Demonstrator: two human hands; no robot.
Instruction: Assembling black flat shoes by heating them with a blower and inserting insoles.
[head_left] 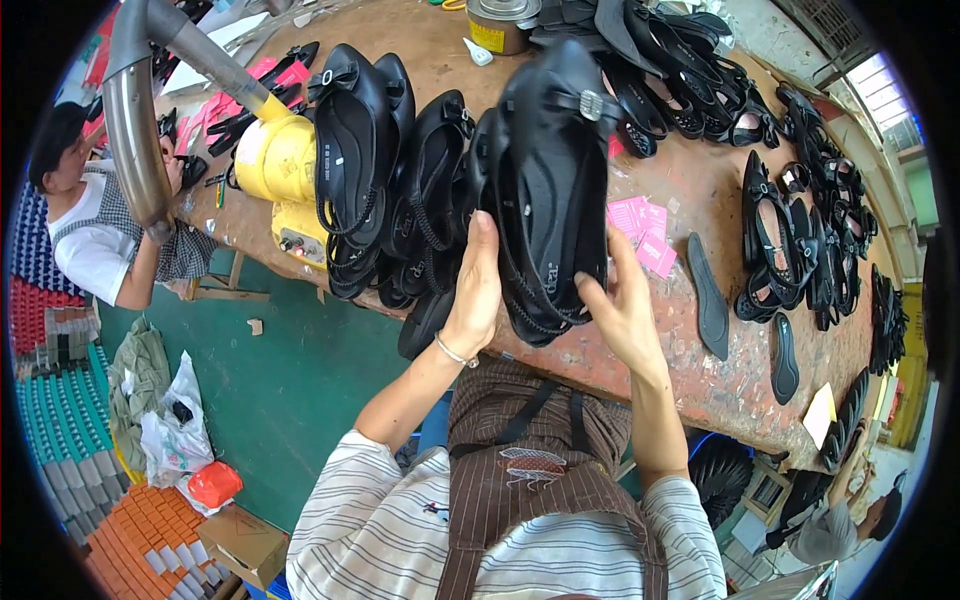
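A black pointed slingback shoe with a small bright buckle on its bow is held up over the table edge, toe pointing away and insole facing up. On its left side my left hand is closed, the thumb up and the fingers mostly hidden behind. At the heel end my right hand grips it, thumb over the inner rim. Another black shoe shows partly along its left side; whether it is held too, I cannot tell. Close to my left hand, more black slingback shoes stand bunched on the table.
A yellow machine with a metal pipe stands at left. Loose insoles, pink cards and many black shoes cover the right side. A tin sits at the back. Co-workers are at far left and lower right.
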